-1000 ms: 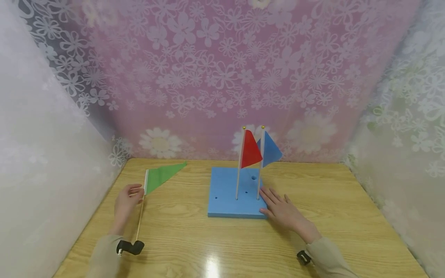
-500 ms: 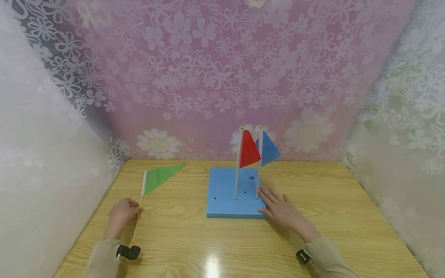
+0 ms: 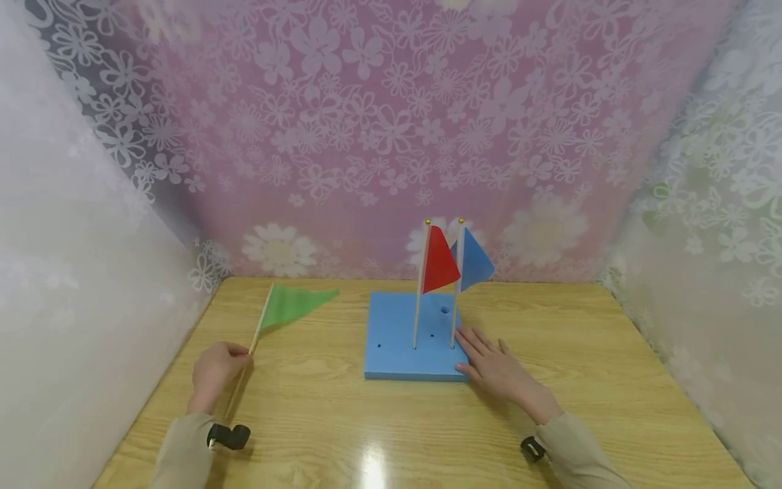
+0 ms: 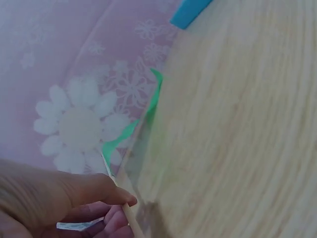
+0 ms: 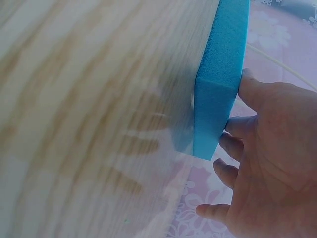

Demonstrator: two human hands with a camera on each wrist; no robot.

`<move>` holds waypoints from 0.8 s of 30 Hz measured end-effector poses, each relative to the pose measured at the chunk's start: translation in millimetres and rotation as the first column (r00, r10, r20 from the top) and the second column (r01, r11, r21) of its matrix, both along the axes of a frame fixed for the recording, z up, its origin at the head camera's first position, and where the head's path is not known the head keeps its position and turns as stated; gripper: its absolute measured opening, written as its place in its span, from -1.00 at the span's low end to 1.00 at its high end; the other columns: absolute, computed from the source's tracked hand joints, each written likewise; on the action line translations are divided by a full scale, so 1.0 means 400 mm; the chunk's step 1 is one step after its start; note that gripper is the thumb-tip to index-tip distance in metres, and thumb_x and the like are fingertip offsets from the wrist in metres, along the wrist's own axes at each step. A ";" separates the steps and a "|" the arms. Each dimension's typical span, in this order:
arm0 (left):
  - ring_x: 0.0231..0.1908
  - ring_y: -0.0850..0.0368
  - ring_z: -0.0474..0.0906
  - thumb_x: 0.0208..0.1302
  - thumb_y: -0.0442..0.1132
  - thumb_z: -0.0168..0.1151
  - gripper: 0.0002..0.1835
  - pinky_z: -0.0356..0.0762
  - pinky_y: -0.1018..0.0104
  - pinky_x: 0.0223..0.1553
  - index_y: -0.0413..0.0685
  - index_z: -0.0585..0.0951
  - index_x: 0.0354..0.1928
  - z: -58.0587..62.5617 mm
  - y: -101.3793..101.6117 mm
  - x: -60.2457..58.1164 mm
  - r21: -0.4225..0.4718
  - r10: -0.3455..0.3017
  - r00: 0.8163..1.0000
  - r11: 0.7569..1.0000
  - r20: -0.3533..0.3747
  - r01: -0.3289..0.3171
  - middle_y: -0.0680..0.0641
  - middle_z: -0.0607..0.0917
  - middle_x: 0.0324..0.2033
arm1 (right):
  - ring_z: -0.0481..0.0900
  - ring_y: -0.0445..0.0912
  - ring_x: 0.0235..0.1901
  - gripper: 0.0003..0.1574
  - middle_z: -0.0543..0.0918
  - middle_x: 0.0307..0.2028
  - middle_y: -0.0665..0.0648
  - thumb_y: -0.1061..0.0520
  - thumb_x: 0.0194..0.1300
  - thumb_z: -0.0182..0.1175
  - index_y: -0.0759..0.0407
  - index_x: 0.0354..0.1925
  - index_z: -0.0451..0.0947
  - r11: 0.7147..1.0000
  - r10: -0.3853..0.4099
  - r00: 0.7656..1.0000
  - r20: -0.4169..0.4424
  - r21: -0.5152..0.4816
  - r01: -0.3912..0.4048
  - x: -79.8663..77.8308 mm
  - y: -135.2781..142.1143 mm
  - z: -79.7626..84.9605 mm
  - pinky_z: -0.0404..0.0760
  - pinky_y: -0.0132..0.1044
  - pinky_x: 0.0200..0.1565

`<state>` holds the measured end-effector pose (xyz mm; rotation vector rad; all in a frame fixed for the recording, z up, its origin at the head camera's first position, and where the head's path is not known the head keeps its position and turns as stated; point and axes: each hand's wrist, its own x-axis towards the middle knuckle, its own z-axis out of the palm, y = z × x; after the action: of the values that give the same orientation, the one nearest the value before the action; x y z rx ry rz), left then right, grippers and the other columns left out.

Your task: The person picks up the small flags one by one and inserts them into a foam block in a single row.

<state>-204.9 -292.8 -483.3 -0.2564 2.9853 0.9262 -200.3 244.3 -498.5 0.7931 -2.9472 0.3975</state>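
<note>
My left hand (image 3: 218, 370) pinches the thin wooden stick of a green pennant flag (image 3: 293, 305) between thumb and fingers, below the cloth. In the left wrist view the green cloth (image 4: 121, 139) shows nearly edge-on beyond the thumb. A blue foam board (image 3: 397, 363) lies on the table with several holes in its top. Two flags stand upright in it: a red flag (image 3: 438, 261) and, to its right, a blue flag (image 3: 475, 261). My right hand (image 3: 497, 370) rests with straight fingers against the board's right edge; the right wrist view shows the fingertips at the foam block (image 5: 218, 99).
The wood-grain table (image 3: 305, 421) reaches back to a pink flowered curtain (image 3: 366, 136). Pale curtains hang along both sides. A black wrist camera (image 3: 229, 436) sits on the left sleeve, and another camera (image 3: 533, 449) on the right one.
The left hand has slid its grip down the stick, away from the cloth. The green flag has since tilted, its top swinging right. The right hand stays at the board.
</note>
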 end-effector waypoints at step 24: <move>-0.14 -0.11 0.73 0.42 -0.20 0.30 -0.64 0.75 0.08 -0.12 -0.34 0.65 0.10 0.004 0.167 -0.075 0.537 -0.201 0.954 0.792 -0.223 0.292 -0.31 0.72 -0.10 | 0.13 0.27 0.49 -0.11 0.21 0.53 0.23 -0.34 0.56 -0.10 0.15 0.56 0.14 1.000 0.003 1.000 -0.022 0.013 -0.003 -0.011 0.011 -0.024 0.13 0.57 0.26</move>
<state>-235.0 -225.9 -481.5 0.2241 2.5947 1.7854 -204.8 248.8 -508.2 0.7984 -2.9312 0.3681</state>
